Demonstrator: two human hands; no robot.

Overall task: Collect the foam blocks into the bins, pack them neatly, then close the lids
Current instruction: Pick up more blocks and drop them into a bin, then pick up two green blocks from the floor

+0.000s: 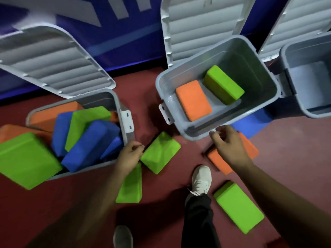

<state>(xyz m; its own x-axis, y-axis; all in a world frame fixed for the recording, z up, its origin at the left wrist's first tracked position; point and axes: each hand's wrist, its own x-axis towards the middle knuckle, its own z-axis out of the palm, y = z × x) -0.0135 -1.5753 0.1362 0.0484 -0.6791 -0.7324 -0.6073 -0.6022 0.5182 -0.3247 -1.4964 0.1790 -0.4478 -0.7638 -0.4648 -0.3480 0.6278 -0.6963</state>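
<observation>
A green block (160,153) lay on the floor (295,158) beside the left bin (118,101). The left hand (131,154), fingers curled, touched its corner; whether it pinched, I cannot tell. The right hand (227,144) hung relaxed above an orange block (219,163).

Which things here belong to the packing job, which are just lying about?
Job: left grey plastic bin, piled high; middle grey plastic bin with packed orange foam block and packed green foam block; right grey plastic bin; three open ribbed grey lids; three loose green foam blocks; loose orange foam block; loose blue foam block.
Just there: blue wall banner; person's white shoe; red floor.
</observation>
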